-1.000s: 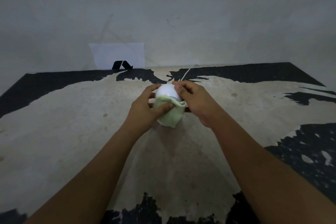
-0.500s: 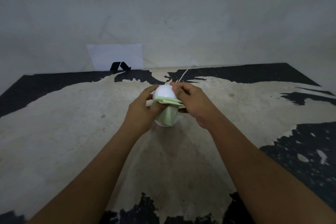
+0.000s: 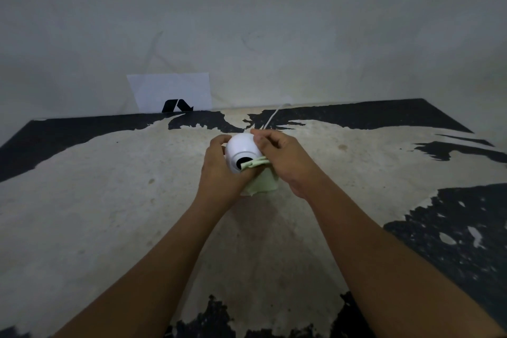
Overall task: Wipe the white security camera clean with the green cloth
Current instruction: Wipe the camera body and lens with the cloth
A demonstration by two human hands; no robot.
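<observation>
The white security camera (image 3: 241, 147) is a round ball with a black lens facing me, held just above the middle of the table. My left hand (image 3: 219, 170) wraps its left side and underside. My right hand (image 3: 282, 158) rests on its right side, thumb on the top, and pinches the pale green cloth (image 3: 260, 181). A strip of the cloth crosses the lower right edge of the lens; the rest hangs below between my hands. A thin white cable (image 3: 270, 119) runs from behind the camera to the wall.
The table (image 3: 109, 200) has a worn beige top with black patches along the far edge, right side and near edge. A white paper (image 3: 170, 90) with a black mark leans on the grey wall at the back left.
The cloth has slid off the front of the camera toward the right, so the black lens now shows. My right hand pulled the cloth sideways; my left hand kept hold of the camera.
</observation>
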